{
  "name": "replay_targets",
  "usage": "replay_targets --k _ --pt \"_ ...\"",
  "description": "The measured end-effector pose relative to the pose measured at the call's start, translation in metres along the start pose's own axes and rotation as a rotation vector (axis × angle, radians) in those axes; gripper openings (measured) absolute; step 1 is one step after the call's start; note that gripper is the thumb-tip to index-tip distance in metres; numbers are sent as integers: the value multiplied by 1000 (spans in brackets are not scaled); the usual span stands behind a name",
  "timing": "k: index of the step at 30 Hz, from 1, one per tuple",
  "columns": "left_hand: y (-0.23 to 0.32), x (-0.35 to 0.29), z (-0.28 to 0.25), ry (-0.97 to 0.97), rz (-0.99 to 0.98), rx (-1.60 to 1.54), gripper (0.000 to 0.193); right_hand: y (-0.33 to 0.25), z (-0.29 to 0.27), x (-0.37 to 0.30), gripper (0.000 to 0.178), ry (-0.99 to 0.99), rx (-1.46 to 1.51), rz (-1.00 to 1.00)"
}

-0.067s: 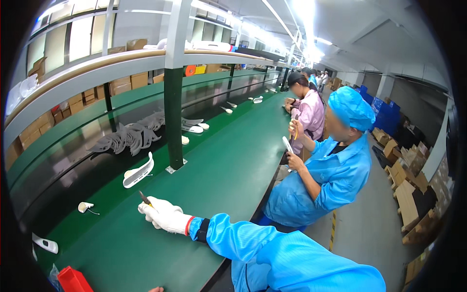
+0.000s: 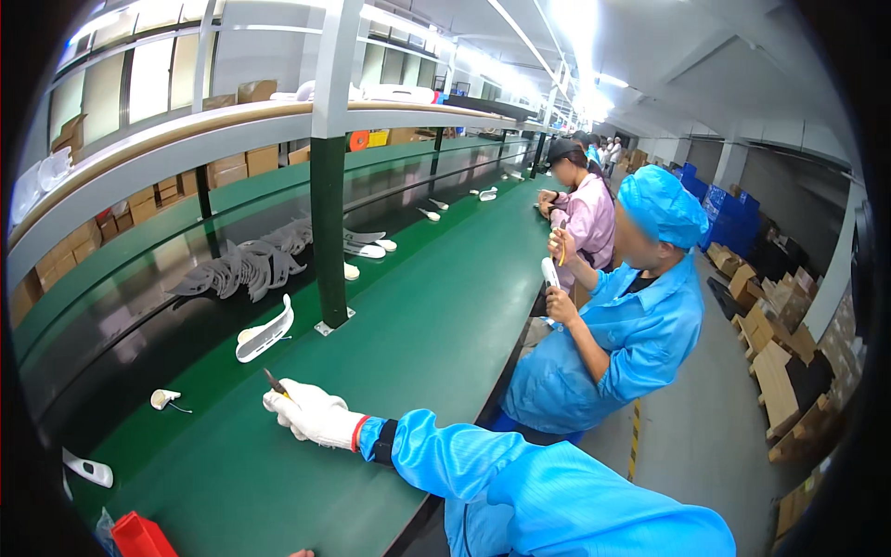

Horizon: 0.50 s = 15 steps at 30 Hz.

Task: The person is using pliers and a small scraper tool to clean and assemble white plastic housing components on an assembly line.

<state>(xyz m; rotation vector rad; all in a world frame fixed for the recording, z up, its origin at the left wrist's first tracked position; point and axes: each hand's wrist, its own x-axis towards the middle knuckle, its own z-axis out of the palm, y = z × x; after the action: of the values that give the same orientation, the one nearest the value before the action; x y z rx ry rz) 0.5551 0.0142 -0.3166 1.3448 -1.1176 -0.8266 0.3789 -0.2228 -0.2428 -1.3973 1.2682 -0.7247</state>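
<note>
My right hand [image 2: 316, 413], in a white knit glove with a red cuff, reaches out over the green bench. Its fingers are closed round a pair of pliers [image 2: 275, 382]; a dark pointed tip and a bit of yellow handle show. Just beyond the tip lies a curved white-and-grey plastic part [image 2: 264, 336] with a short wire. Farther left rests a small white round part [image 2: 162, 398] with a thin wire. Of my left hand [image 2: 302, 553] only a bare fingertip edge shows at the bottom, so its grip is hidden.
A green post [image 2: 329, 232] stands on the bench [image 2: 408, 343]. Grey curved parts [image 2: 246, 267] are piled behind it. A red bin [image 2: 139, 536] sits at the near left. On the right, a co-worker in blue [image 2: 613, 343] holds a white part and a yellow-handled tool.
The view has shifted slightly. The co-worker's white part stands a little more upright. My right hand keeps its hold on the pliers over the same spot.
</note>
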Motion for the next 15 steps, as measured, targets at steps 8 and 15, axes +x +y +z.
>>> replay_targets --k 8,15 --pt "4 2 -18 -24 25 -10 15 -2 29 -29 33 -86 87 8" --pt "4 -7 -37 -21 59 -1 15 3 63 -56 31 -137 0 -104"
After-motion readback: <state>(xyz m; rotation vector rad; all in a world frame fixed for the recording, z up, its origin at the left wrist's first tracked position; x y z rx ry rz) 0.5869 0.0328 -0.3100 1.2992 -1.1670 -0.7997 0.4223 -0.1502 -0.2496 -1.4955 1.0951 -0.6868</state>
